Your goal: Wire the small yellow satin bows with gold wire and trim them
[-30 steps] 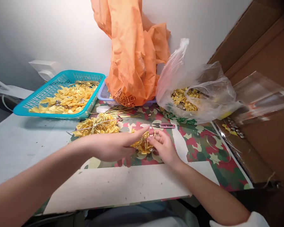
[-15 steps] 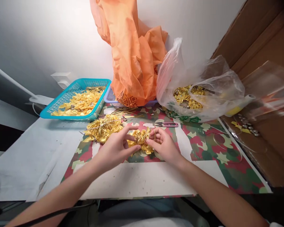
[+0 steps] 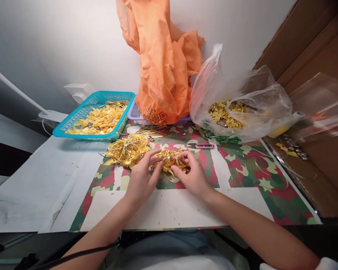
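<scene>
Between my hands lies a bunch of gold ribbon pieces with wiry gold strands point(image 3: 169, 160). My left hand point(image 3: 143, 174) has its thumb and fingers closed around the bunch's left end. My right hand point(image 3: 193, 174) pinches the right end, with looped gold strands around its fingertips; the exact grip is partly hidden. A larger gold ribbon bunch point(image 3: 126, 148), gathered with gold strands at its top, rests just beyond my left hand. Small thread snips point(image 3: 201, 146) with a pink handle lie beyond my right hand.
A teal basket point(image 3: 73, 134) of gold pieces stands at the left. Behind are a purple basket point(image 3: 133, 114) and an orange bag point(image 3: 157, 75). A clear plastic bag point(image 3: 202, 101) holds more gold pieces. Loose gold strands point(image 3: 154, 130) lie mid-table. Cardboard point(image 3: 315, 180) borders the right.
My left hand has turned more upright and its thumb has drawn in against the bunch. My right fingers have closed in on the other end. The view has shifted slightly.
</scene>
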